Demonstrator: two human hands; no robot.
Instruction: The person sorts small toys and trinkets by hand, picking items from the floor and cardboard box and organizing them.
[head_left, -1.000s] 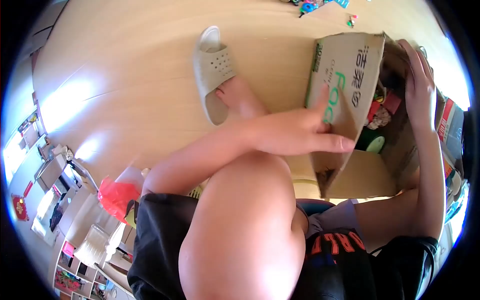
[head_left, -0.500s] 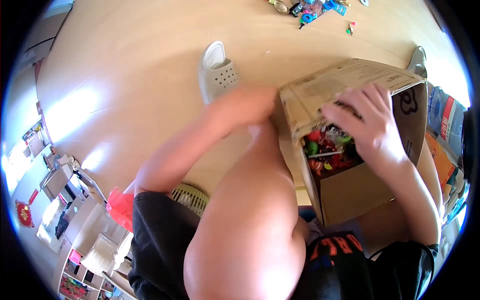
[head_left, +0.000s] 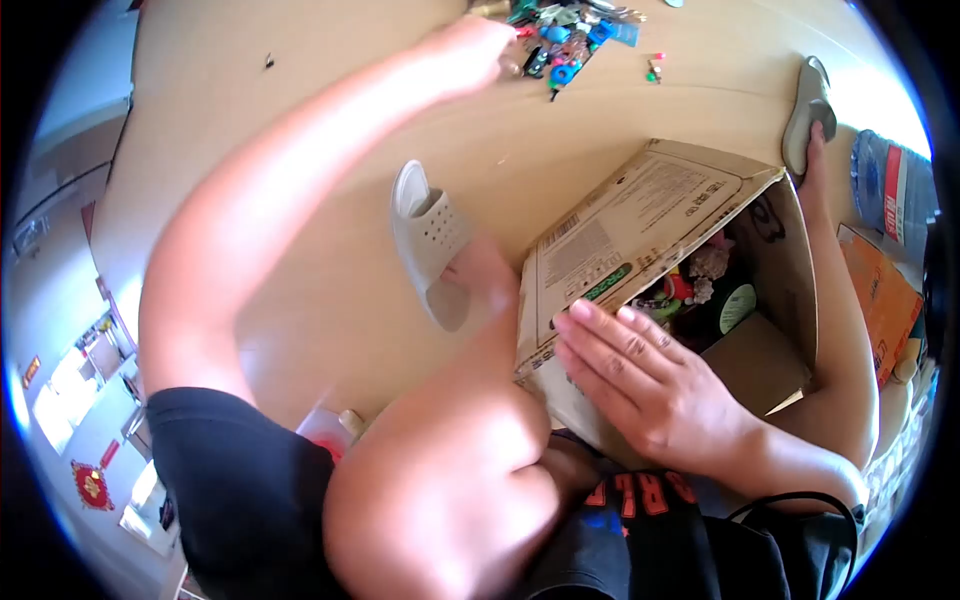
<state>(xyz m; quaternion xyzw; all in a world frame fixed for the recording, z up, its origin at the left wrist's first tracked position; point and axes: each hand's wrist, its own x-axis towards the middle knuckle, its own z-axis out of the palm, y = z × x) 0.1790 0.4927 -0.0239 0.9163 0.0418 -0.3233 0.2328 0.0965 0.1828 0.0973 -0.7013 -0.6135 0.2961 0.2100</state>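
A cardboard box (head_left: 615,225) lies tilted between my legs, its opening turned toward the lower right. Inside are mixed small items, including a round green-labelled thing (head_left: 737,308) and a pinkish knobbly one (head_left: 709,262). My right hand (head_left: 650,385) rests on the box's near edge with fingers stretched out flat; its thumb is hidden. Far forward, my left hand (head_left: 475,55) reaches to the left side of a pile of small colourful trinkets (head_left: 570,45) on the floor. Its fingers are blurred and partly hidden, so I cannot see whether they hold anything.
Small red and green pieces (head_left: 654,68) lie right of the pile. My feet wear beige clogs, one left (head_left: 435,235) and one far right (head_left: 808,115). A large clear plastic bottle (head_left: 890,185) and an orange carton (head_left: 880,290) stand at the right.
My left hand has moved from beside the box out to the trinket pile. The box has tipped and turned, and my right hand has slid down to its near edge.
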